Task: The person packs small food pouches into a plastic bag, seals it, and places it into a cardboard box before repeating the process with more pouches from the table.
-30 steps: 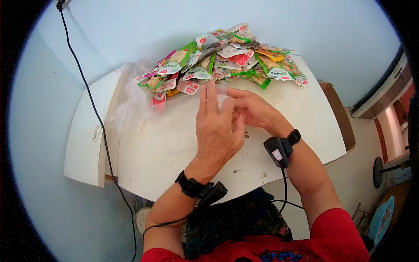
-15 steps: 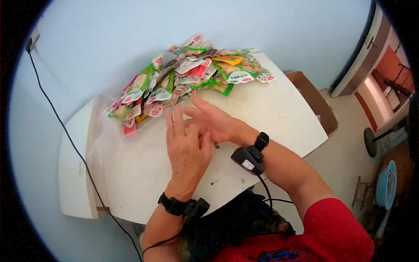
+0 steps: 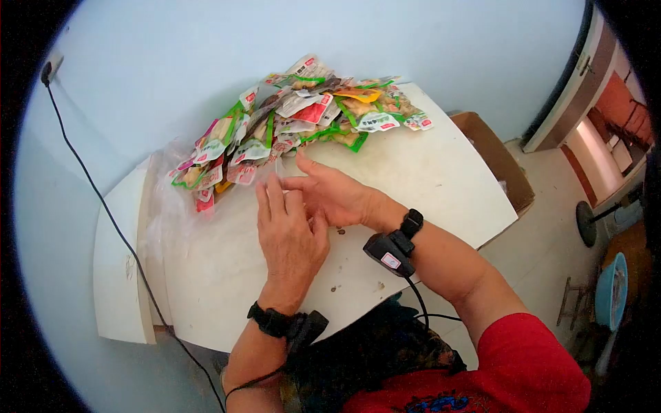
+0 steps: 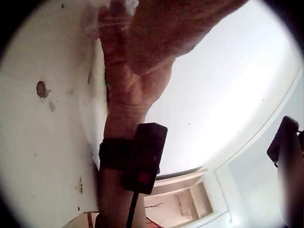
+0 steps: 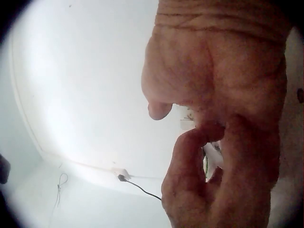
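My left hand (image 3: 292, 237) and right hand (image 3: 341, 196) meet over the table's middle in the head view. A thin clear plastic bag (image 4: 110, 20) shows faintly at the fingers in the left wrist view. The left thumb and forefinger close together on it, while the other left fingers point away from me. On the right hand the thumb stands up, apart from an extended forefinger; the remaining fingers are partly hidden behind the left. Beyond the hands lies a heap of colourful sealed food packets (image 3: 299, 107).
A crumpled clear plastic bag (image 3: 169, 206) lies left of the heap on the white table (image 3: 427, 179). A black cable (image 3: 110, 227) crosses the left side. By the table's right edge stands a cardboard box (image 3: 492, 155). A blue basin (image 3: 611, 289) is farther right.
The head view has swung, so table and heap sit farther left. The right thumb has lifted away from its forefinger. Both hands stay together, with the left fingers shifting slightly.
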Motion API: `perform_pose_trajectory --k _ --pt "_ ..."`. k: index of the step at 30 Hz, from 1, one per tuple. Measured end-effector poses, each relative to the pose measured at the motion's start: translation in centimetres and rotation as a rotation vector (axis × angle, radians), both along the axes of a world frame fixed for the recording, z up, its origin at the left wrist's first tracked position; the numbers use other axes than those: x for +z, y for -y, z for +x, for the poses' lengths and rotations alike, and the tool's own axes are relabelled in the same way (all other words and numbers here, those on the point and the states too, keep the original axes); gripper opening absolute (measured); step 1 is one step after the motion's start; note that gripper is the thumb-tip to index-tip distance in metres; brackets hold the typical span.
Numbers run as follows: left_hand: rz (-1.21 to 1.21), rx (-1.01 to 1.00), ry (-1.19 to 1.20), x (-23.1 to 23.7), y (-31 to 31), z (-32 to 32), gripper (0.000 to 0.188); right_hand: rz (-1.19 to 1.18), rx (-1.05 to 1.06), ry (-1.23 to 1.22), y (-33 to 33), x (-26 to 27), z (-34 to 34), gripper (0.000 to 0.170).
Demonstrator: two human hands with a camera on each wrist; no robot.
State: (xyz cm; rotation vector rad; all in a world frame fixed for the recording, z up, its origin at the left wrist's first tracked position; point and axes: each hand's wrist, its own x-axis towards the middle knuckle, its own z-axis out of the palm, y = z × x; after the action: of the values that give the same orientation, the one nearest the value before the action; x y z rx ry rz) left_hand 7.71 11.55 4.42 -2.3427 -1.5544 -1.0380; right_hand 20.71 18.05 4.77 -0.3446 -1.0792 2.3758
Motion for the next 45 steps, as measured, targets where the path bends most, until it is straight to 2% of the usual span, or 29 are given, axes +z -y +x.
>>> perform_pose_trajectory --k 4,10,14,17,19,20,25,28,31,34,37,40,45 --pt "-0.003 -0.023 0.07 -0.4 -0.7 -0.5 0.036 -0.126 -0.027 -0.046 -0.8 -1.2 -0.2 0.086" --pt "-0.01 0.068 -0.078 -0.5 -0.3 -0.6 0.041 -0.228 -0.139 -0.04 0.3 0.7 -0.6 0.082" --pt "0.016 0.12 -0.14 -0.3 -0.2 -0.7 0.049 -0.134 -0.123 0.033 -0.8 -0.9 -0.2 0.083" --pt "0.045 0.113 -0.101 -0.2 0.0 -0.8 0.04 -0.135 -0.147 0.081 -1.0 -1.2 -0.2 0.083" --pt "-0.004 0.15 -0.115 -0.2 0.0 -0.9 0.049 -0.169 -0.199 0.156 -0.9 -1.4 -0.1 0.081" --pt "-0.026 0.166 -0.122 -0.3 -0.1 -0.9 0.053 -0.143 -0.168 0.144 -0.9 -1.4 0.0 0.08" --pt "0.07 0.169 -0.119 -0.3 -0.4 -0.9 0.04 -0.081 -0.036 0.095 -0.9 -1.5 0.3 0.08" --pt "0.123 0.17 -0.056 -0.2 -0.5 -0.9 0.037 -0.081 0.018 0.082 -1.6 -1.6 0.7 0.073" --pt "0.14 0.17 -0.032 0.2 -0.1 -0.8 0.038 0.126 -0.232 0.354 -2.3 -0.6 2.7 0.057" --pt "0.046 0.174 -0.034 0.9 0.7 -0.4 0.043 0.773 -0.85 1.079 -2.1 0.3 2.8 0.035" --pt "-0.04 0.125 -0.035 1.3 1.2 0.1 0.047 1.355 -1.28 1.472 -2.7 -1.7 4.0 0.025" --pt "-0.061 0.078 -0.01 1.1 1.3 0.1 0.048 1.327 -1.181 1.664 -3.1 -2.2 5.1 0.018" --pt "-0.023 0.074 0.016 0.8 1.2 0.1 0.048 1.476 -1.225 1.59 -3.0 -2.5 4.8 0.026"
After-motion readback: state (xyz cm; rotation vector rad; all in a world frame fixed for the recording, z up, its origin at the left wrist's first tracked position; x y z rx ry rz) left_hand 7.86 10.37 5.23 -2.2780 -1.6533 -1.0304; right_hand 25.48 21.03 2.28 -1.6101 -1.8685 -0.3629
